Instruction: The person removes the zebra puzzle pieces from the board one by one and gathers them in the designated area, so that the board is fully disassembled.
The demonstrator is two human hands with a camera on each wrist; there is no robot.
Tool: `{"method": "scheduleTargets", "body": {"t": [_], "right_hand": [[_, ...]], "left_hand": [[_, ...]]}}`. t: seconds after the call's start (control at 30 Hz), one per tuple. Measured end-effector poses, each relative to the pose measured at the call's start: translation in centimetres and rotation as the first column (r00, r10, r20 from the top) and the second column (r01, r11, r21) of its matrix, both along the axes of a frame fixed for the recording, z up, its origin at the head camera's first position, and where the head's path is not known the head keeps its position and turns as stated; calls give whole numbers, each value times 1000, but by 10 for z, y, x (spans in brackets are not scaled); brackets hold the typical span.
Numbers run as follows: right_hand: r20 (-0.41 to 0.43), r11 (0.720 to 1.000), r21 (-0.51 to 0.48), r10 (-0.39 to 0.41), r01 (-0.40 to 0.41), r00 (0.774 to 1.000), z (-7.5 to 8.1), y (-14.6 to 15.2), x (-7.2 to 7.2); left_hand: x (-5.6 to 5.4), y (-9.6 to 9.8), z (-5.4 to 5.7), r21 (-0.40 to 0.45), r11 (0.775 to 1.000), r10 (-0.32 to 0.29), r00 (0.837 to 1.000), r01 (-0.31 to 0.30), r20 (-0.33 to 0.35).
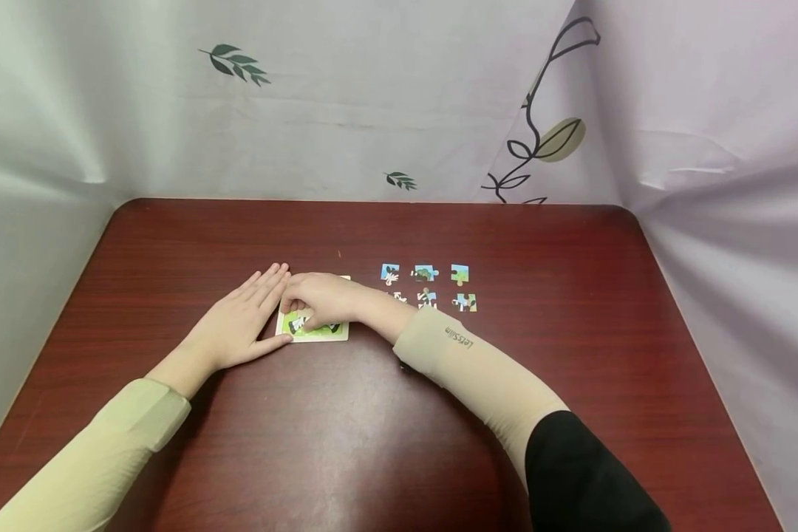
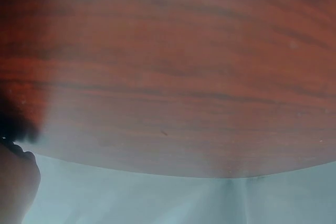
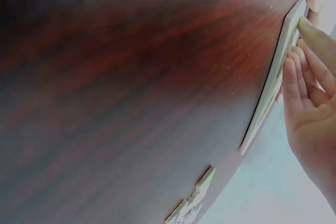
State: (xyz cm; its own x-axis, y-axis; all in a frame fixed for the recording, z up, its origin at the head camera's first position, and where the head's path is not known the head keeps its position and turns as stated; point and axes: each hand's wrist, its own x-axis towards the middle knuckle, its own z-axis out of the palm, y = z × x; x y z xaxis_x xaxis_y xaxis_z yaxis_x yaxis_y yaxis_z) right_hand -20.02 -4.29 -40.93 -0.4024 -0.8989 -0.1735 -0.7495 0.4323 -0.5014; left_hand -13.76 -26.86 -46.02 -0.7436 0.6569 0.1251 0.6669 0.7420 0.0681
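A small jigsaw board (image 1: 341,332) with a pale rim and a green picture with black-and-white figures lies on the table. My left hand (image 1: 236,325) lies flat at the board's left side, its fingers straight and its thumb along the near left corner. From the right, my right hand (image 1: 329,295) reaches across and covers much of the board. Its fingers bend down, with index finger and thumb set apart; in the right wrist view its fingertips touch the board (image 3: 266,100). Whether they pinch a piece I cannot tell.
Right of the board, loose jigsaw pieces (image 1: 425,273) lie in two rows, the nearer row partly behind my right forearm. They run along a dark red wooden table (image 1: 292,458). Pale curtains (image 1: 332,133) with leaf prints hang at the back and sides.
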Motion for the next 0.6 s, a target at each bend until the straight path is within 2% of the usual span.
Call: {"method": "scheduleTargets", "body": {"t": [0.6], "right_hand": [[3, 999, -12, 38, -38, 999, -2, 0, -2]], "left_hand": [[0, 0, 2, 4, 1000, 0, 1000, 0, 13]]}}
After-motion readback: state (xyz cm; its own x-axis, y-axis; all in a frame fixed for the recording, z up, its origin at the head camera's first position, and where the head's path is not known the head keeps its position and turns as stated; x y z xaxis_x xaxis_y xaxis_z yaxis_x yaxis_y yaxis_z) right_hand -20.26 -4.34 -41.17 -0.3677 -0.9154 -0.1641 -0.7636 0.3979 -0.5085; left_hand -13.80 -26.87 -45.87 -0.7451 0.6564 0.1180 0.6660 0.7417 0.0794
